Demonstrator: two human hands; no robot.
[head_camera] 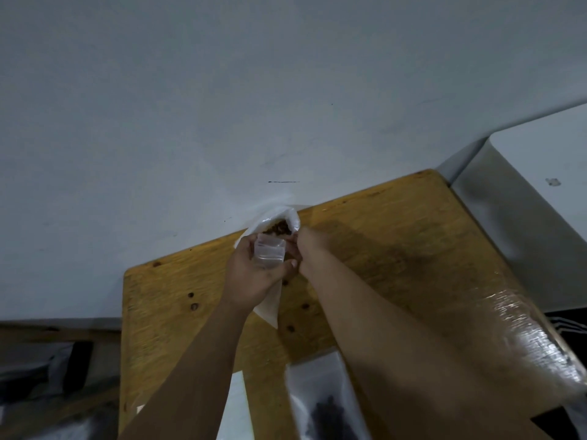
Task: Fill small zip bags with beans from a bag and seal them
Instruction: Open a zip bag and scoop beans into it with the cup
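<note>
My left hand [254,274] holds a small clear zip bag [269,251] upright, thumb on its lower right corner. Just behind it stands a large white plastic bag [279,217] with brown beans [279,230] showing in its open mouth. My right hand [309,246] reaches to the mouth of the big bag beside the small bag; its fingertips are hidden and blurred. The lower tail of the white bag hangs below my left hand. All of this sits above a wooden table [397,249].
A clear bag with dark contents [324,404] lies at the near edge of the table, with a white sheet [235,408] to its left. Shiny plastic wrap [524,331] covers the table's right edge. A white appliance [540,192] stands to the right. A grey wall lies behind.
</note>
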